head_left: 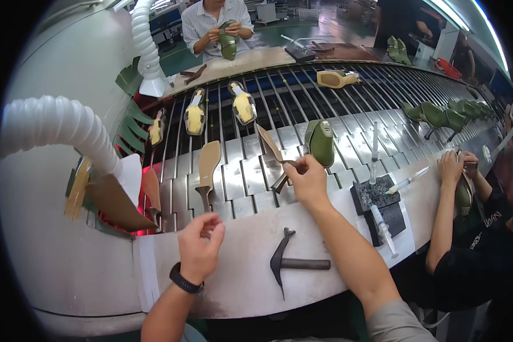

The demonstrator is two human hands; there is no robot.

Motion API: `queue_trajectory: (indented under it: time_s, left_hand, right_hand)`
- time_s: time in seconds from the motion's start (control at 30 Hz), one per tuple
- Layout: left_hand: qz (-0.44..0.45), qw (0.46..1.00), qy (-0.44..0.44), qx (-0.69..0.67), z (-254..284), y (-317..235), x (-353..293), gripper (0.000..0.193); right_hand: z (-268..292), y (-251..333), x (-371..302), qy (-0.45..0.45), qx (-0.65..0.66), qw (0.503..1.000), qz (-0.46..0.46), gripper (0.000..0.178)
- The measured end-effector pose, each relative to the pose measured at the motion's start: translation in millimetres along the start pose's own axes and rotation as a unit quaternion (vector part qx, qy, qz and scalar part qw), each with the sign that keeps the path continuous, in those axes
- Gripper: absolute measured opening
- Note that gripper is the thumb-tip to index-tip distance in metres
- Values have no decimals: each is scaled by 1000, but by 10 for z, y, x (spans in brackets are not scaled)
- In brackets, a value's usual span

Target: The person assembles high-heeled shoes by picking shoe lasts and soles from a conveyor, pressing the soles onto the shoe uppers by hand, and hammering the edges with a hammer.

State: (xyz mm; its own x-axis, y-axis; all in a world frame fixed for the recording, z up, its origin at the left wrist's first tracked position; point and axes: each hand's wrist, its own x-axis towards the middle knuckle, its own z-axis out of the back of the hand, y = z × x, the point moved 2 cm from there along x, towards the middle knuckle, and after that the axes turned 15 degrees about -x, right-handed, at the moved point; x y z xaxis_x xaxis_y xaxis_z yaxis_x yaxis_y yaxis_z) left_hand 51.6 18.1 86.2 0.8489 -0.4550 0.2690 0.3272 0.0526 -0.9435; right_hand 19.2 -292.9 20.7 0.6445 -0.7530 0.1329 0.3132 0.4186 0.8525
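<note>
My right hand (309, 178) pinches a tan shoe sole (269, 142) with a dark heel, tilted over the metal slats of the conveyor. Just beyond my fingers stands a green shoe upper (321, 142). My left hand (199, 245), a dark band on its wrist, hovers over the bench edge; its fingers are loosely curled with no object visible in them. Past its fingertips, a second tan heeled sole (209, 162) lies on the slats. Between my forearms a hammer (305, 264) with a curved dark head rests on the pale bench.
Several syringes lean on a black block (390, 219) at the right. Yellow-bottomed lasted shoes (243, 107) sit on the roller conveyor (171, 148). White ducts (62, 122) hang left. A co-worker's hands (451, 166) work close by on the right; another person (216, 34) holds a shoe opposite.
</note>
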Motion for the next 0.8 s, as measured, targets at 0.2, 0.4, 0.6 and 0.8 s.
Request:
queue_trajectory:
  time_s: [0.2, 0.4, 0.6, 0.8]
  left_hand:
    - [0, 981, 30, 191, -809, 1011, 2421, 78]
    - [158, 956, -155, 190, -1674, 1667, 3992, 125]
    - [139, 952, -182, 204, -1524, 1454, 3932, 104]
    - [122, 987, -25, -101, -461, 949, 2673, 80]
  right_hand:
    - [0, 169, -85, 20, 67, 997, -41, 21]
    - [-21, 118, -69, 35, 117, 992, -20, 39]
    - [-59, 145, -16, 58, 202, 977, -27, 37]
    - [-105, 131, 38, 94, 143, 985, 22, 55]
